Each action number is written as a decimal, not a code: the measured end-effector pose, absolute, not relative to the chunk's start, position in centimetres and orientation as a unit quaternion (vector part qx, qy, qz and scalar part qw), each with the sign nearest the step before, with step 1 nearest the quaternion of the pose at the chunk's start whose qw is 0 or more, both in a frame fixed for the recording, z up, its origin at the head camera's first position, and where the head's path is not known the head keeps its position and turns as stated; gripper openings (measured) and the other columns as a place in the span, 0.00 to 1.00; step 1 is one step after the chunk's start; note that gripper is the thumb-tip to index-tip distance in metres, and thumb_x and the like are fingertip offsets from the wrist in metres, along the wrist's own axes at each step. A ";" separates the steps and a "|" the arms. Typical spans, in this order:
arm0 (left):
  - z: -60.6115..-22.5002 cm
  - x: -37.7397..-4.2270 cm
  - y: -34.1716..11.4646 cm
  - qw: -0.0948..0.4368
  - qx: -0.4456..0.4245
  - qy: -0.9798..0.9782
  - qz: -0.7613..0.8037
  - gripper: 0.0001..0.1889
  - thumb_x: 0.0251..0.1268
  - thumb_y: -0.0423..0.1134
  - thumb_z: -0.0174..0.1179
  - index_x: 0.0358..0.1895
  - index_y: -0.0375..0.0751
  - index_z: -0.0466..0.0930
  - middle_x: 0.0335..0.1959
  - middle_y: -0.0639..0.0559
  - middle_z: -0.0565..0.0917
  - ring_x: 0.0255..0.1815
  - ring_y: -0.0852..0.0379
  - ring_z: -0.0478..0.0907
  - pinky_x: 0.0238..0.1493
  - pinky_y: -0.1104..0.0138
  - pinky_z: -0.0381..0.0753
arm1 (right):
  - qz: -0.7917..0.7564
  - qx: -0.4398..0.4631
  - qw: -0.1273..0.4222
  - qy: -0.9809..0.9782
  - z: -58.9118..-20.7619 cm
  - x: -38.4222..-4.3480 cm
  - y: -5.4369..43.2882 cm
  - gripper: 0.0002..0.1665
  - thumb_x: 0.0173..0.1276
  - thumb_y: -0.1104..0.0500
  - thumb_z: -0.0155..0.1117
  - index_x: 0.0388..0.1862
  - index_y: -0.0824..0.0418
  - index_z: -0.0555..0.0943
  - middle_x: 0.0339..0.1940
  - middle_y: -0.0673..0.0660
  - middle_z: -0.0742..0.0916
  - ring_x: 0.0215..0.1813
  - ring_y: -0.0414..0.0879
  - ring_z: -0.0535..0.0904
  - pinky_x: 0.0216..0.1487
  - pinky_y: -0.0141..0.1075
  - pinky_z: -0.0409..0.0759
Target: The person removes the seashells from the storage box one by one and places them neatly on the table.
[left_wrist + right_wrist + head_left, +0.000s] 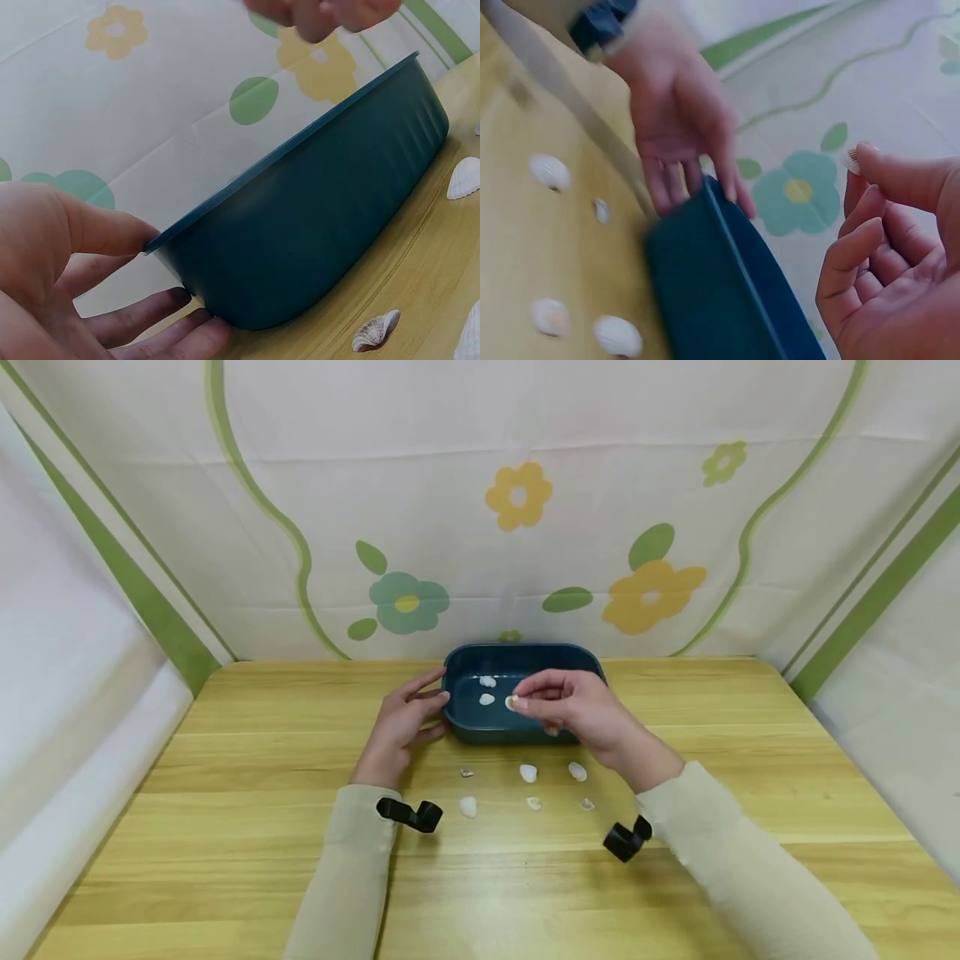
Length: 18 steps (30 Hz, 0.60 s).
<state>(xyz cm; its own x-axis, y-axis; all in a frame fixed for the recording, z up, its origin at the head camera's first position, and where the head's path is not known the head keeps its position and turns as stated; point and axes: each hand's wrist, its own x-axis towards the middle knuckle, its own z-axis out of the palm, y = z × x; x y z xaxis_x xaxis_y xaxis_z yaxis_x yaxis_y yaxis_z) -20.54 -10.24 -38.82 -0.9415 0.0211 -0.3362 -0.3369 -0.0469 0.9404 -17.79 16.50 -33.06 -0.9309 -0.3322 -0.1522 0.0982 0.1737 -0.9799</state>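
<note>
My right hand [573,706] is over a dark teal plastic tub [517,737], pinching a small ribbed seashell [851,160] between thumb and forefinger, its other fingers curled in. Two white shells, one farther back [487,682] and one nearer [487,699], lie inside the tub. At the tub's left end, my left hand [401,722] holds it. In the left wrist view the thumb [116,227] sits on the rim and the other fingers bear on the outer wall below.
Several loose shells lie on the wooden table in front of the tub, among them a white one [468,807], a small brown-striped one [376,331] and another white one [577,771]. A flower-print cloth [465,560] hangs right behind the tub.
</note>
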 end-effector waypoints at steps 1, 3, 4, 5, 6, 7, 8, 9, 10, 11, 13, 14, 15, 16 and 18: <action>-38.8 -20.5 -10.2 0.126 -0.115 0.679 0.714 0.25 0.80 0.39 0.63 0.75 0.63 0.79 0.74 0.46 0.81 0.67 0.47 0.82 0.70 0.47 0.84 | -0.637 -0.081 0.174 0.747 -33.3 -17.2 16.6 0.11 0.75 0.57 0.74 0.51 0.61 0.87 0.40 0.50 0.92 0.30 0.45 0.74 0.34 0.35 0.76; -38.7 -20.5 -10.2 0.127 -0.117 0.678 0.715 0.25 0.80 0.39 0.63 0.75 0.63 0.79 0.74 0.46 0.81 0.67 0.47 0.82 0.70 0.47 0.84 | -0.635 -0.085 0.188 0.745 -33.8 -16.2 16.7 0.11 0.75 0.57 0.74 0.51 0.62 0.87 0.40 0.50 0.93 0.32 0.45 0.75 0.33 0.35 0.75; -38.7 -20.5 -10.2 0.128 -0.117 0.677 0.715 0.25 0.80 0.39 0.63 0.75 0.63 0.79 0.74 0.46 0.81 0.67 0.47 0.82 0.70 0.47 0.83 | -0.636 -0.088 0.196 0.741 -34.3 -15.7 16.7 0.12 0.75 0.57 0.74 0.51 0.62 0.87 0.41 0.50 0.92 0.32 0.45 0.76 0.32 0.34 0.75; -38.8 -20.4 -10.2 0.128 -0.118 0.676 0.716 0.25 0.80 0.39 0.63 0.76 0.63 0.79 0.74 0.46 0.81 0.67 0.47 0.82 0.71 0.47 0.83 | -0.637 -0.091 0.203 0.738 -34.7 -15.2 16.7 0.12 0.75 0.57 0.74 0.51 0.63 0.87 0.41 0.50 0.92 0.33 0.45 0.77 0.32 0.34 0.75; -38.8 -20.4 -10.2 0.128 -0.119 0.676 0.716 0.25 0.80 0.39 0.63 0.76 0.63 0.78 0.74 0.46 0.81 0.67 0.46 0.82 0.71 0.47 0.83 | -0.637 -0.096 0.211 0.735 -35.3 -14.7 16.7 0.13 0.75 0.58 0.74 0.51 0.64 0.87 0.41 0.50 0.93 0.34 0.45 0.77 0.31 0.33 0.75; -38.8 -20.4 -10.2 0.128 -0.119 0.676 0.716 0.25 0.80 0.39 0.63 0.76 0.62 0.78 0.74 0.46 0.81 0.67 0.47 0.82 0.71 0.47 0.83 | -0.639 -0.099 0.219 0.731 -35.8 -14.3 16.7 0.13 0.75 0.58 0.74 0.51 0.65 0.86 0.41 0.50 0.92 0.34 0.45 0.78 0.30 0.32 0.76; -38.8 -20.4 -10.2 0.128 -0.120 0.675 0.716 0.25 0.80 0.39 0.63 0.76 0.62 0.78 0.74 0.46 0.81 0.66 0.47 0.82 0.71 0.47 0.83 | -0.640 -0.102 0.227 0.727 -36.2 -13.8 16.6 0.13 0.74 0.59 0.74 0.52 0.66 0.86 0.41 0.50 0.92 0.34 0.45 0.78 0.30 0.31 0.76; -38.8 -20.4 -10.2 0.128 -0.119 0.675 0.717 0.25 0.80 0.39 0.63 0.76 0.62 0.78 0.74 0.46 0.81 0.66 0.47 0.82 0.71 0.47 0.83 | -0.641 -0.103 0.236 0.723 -36.7 -13.4 16.5 0.14 0.74 0.59 0.74 0.52 0.67 0.86 0.41 0.51 0.92 0.34 0.44 0.79 0.29 0.31 0.76; -38.8 -20.4 -10.2 0.127 -0.119 0.674 0.717 0.26 0.80 0.38 0.63 0.76 0.62 0.78 0.74 0.46 0.81 0.67 0.47 0.82 0.71 0.47 0.83 | -0.640 -0.102 0.246 0.721 -37.2 -13.0 16.3 0.14 0.73 0.60 0.74 0.52 0.67 0.86 0.40 0.51 0.92 0.33 0.44 0.79 0.29 0.30 0.76; -38.8 -20.4 -10.2 0.127 -0.119 0.673 0.718 0.26 0.80 0.38 0.63 0.76 0.62 0.78 0.74 0.46 0.81 0.67 0.46 0.82 0.71 0.47 0.83 | -0.638 -0.100 0.255 0.720 -37.6 -12.6 16.1 0.15 0.72 0.60 0.75 0.51 0.68 0.86 0.40 0.51 0.92 0.33 0.43 0.79 0.28 0.29 0.76; -38.8 -20.4 -10.2 0.126 -0.118 0.673 0.719 0.26 0.80 0.38 0.63 0.76 0.62 0.78 0.74 0.45 0.81 0.68 0.46 0.82 0.71 0.47 0.83 | -0.630 -0.093 0.275 0.720 -38.4 -11.9 15.6 0.15 0.71 0.60 0.76 0.50 0.68 0.87 0.39 0.51 0.91 0.32 0.42 0.79 0.27 0.29 0.76; -38.8 -20.4 -10.2 0.126 -0.119 0.672 0.720 0.26 0.80 0.38 0.63 0.76 0.62 0.78 0.74 0.45 0.81 0.68 0.46 0.82 0.71 0.47 0.83 | -0.624 -0.092 0.282 0.723 -38.7 -11.6 15.3 0.15 0.70 0.60 0.77 0.50 0.67 0.87 0.38 0.51 0.91 0.31 0.42 0.79 0.26 0.28 0.76; -38.8 -20.5 -10.2 0.126 -0.119 0.671 0.721 0.26 0.80 0.38 0.63 0.76 0.62 0.79 0.74 0.45 0.81 0.68 0.46 0.81 0.71 0.46 0.83 | -0.616 -0.093 0.289 0.727 -39.0 -11.3 15.0 0.15 0.69 0.60 0.78 0.49 0.67 0.87 0.37 0.51 0.91 0.30 0.41 0.78 0.25 0.28 0.75; -38.8 -20.5 -10.2 0.126 -0.120 0.671 0.721 0.26 0.80 0.38 0.64 0.76 0.62 0.79 0.74 0.45 0.81 0.68 0.46 0.81 0.71 0.46 0.82 | -0.607 -0.097 0.294 0.732 -39.2 -11.0 14.6 0.14 0.69 0.60 0.78 0.48 0.66 0.88 0.36 0.52 0.91 0.29 0.41 0.78 0.24 0.28 0.75; -38.8 -20.5 -10.1 0.124 -0.118 0.671 0.721 0.26 0.79 0.38 0.64 0.76 0.62 0.79 0.74 0.45 0.81 0.69 0.46 0.81 0.71 0.46 0.82 | -0.588 -0.112 0.299 0.743 -39.5 -10.6 13.9 0.12 0.68 0.60 0.79 0.45 0.65 0.89 0.34 0.52 0.91 0.27 0.40 0.78 0.24 0.28 0.74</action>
